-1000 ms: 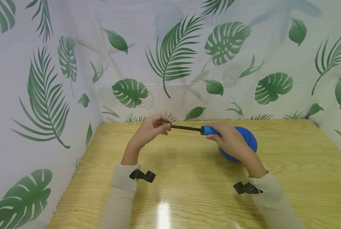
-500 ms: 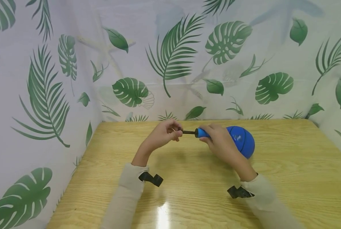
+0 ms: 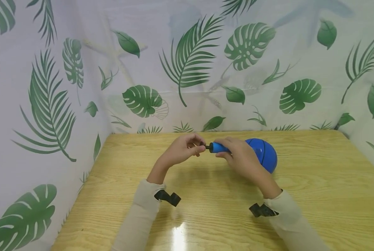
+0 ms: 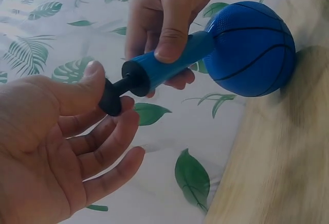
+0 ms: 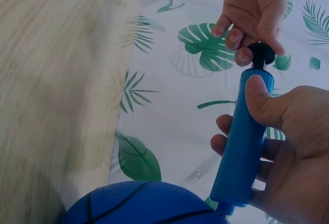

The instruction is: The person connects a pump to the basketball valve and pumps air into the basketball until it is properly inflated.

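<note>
A small blue hand pump [image 5: 239, 147] with a black plunger handle [image 4: 110, 98] is held between both hands above the table. My right hand [image 3: 241, 157] grips the pump's barrel, thumb along its side in the right wrist view. Thumb and fingers of my left hand [image 3: 184, 150] pinch the black handle; only a short piece of black rod shows between handle and barrel. At the barrel's other end sits a blue ball [image 4: 252, 49] with black seam lines, resting on the table, the pump's tip meeting its side. In the head view my right hand partly covers the ball.
The wood-grain table [image 3: 206, 209] reaches back to a white wall covering [image 3: 199, 52] with green leaf prints, which also runs along the left and right sides. Black camera mounts [image 3: 168, 197] stick out from both beige sleeves [image 3: 136, 216].
My left hand has moved right, pushing the pump's rod most of the way into the barrel. My right hand and the ball have shifted slightly left.
</note>
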The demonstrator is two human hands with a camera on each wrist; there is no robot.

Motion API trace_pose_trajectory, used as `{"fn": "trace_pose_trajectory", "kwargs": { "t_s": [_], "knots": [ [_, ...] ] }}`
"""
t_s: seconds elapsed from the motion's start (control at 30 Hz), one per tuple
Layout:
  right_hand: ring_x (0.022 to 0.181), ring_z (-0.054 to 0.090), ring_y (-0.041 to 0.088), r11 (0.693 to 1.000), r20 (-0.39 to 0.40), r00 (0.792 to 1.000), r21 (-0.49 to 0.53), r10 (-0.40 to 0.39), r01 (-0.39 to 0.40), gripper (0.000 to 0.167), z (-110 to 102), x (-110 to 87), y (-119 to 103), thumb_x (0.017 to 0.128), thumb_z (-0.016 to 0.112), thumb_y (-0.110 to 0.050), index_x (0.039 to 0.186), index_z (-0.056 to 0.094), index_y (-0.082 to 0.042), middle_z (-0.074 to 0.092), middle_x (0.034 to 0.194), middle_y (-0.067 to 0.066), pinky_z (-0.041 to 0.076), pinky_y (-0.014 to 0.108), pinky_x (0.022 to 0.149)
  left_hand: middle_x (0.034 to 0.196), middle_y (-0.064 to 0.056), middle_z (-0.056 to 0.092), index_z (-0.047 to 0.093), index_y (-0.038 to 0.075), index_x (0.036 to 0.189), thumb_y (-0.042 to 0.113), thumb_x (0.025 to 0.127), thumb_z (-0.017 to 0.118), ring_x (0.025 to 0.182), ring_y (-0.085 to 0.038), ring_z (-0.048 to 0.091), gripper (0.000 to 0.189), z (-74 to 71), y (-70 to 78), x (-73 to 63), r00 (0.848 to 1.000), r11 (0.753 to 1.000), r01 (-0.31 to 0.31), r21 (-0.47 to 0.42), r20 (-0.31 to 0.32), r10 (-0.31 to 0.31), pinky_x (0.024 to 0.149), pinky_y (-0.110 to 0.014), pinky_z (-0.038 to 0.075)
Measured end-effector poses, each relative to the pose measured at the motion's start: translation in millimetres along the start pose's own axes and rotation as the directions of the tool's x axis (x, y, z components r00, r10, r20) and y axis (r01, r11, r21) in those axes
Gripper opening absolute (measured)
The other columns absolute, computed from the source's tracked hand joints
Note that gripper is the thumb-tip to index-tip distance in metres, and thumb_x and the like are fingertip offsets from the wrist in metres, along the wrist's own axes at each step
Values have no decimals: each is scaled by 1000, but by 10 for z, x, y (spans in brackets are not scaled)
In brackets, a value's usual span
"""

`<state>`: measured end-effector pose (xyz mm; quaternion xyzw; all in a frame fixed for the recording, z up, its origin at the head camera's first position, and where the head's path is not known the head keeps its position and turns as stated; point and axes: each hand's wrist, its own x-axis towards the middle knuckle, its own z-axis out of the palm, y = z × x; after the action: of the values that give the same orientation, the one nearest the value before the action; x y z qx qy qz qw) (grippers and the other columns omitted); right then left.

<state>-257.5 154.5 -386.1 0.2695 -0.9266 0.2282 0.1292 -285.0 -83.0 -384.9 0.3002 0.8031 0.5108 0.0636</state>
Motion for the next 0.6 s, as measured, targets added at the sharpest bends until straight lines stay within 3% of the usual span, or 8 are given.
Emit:
{"fn": "trace_pose_trajectory", "kwargs": {
  "t_s": [0.27, 0.37, 0.5, 0.6],
  "knots": [
    [118, 65, 40, 998, 25, 997, 10, 68, -68, 43, -140, 6, 168, 95, 72, -18, 135, 63, -4, 69, 127, 19, 53, 55, 96, 102, -21, 69, 66, 0, 117, 12, 101, 65, 87, -38, 68, 20, -277, 18, -118, 996, 999, 45, -3, -82, -45, 78, -32, 58],
    [120, 64, 42, 997, 24, 997, 11, 73, -73, 44, -165, -1, 214, 96, 71, -18, 137, 62, -3, 68, 129, 20, 52, 56, 97, 100, -20, 70, 66, -1, 116, 10, 101, 64, 86, -32, 69, 19, -368, 28, -161, 993, 999, 39, -26, -109, -41, 81, -34, 59],
    [116, 65, 42, 998, 11, 998, 3, 63, -63, 43, -156, -5, 212, 96, 71, -16, 136, 62, -3, 68, 126, 21, 53, 56, 95, 99, -21, 69, 65, -3, 116, 9, 101, 63, 82, -20, 69, 18, -383, 13, -161, 993, 998, 41, -56, -108, -47, 83, -35, 60],
    [115, 65, 42, 998, 6, 998, 1, 60, -60, 41, -136, -1, 168, 96, 71, -14, 134, 62, -1, 68, 124, 22, 53, 56, 95, 101, -25, 68, 64, -4, 117, 8, 102, 62, 83, -25, 70, 20, -316, -7, -130, 994, 996, 46, -70, -98, -53, 82, -34, 60]
  ]
}}
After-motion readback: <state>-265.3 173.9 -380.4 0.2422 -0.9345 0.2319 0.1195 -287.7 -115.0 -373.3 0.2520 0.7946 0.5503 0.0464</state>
